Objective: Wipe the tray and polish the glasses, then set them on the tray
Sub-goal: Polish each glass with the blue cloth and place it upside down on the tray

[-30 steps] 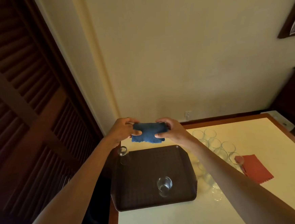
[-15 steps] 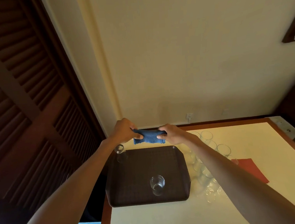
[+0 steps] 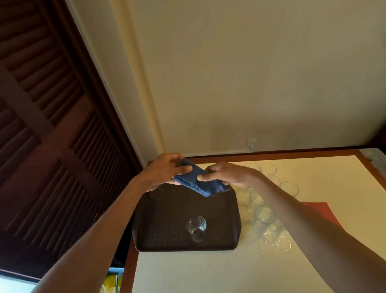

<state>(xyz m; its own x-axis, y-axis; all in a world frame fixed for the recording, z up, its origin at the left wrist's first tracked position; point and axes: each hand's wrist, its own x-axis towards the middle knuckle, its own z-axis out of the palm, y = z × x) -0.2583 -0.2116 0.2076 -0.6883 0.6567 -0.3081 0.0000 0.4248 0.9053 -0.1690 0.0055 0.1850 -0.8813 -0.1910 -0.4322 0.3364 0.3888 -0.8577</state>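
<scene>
Centrally, a folded blue cloth (image 3: 198, 180) is held between both hands above the far edge of a dark brown tray (image 3: 171, 240). The left hand (image 3: 164, 171) pinches the cloth's upper end with closed fingers; the right hand (image 3: 226, 175) grips its lower end, thumb on top. Below the hands, nearer the person, one clear glass (image 3: 196, 227) stands on the tray. Beneath and just right of the right forearm, a cluster of unsorted glasses (image 3: 265, 214) rests on the cream table (image 3: 221, 278), beside a red cloth (image 3: 322, 212).
</scene>
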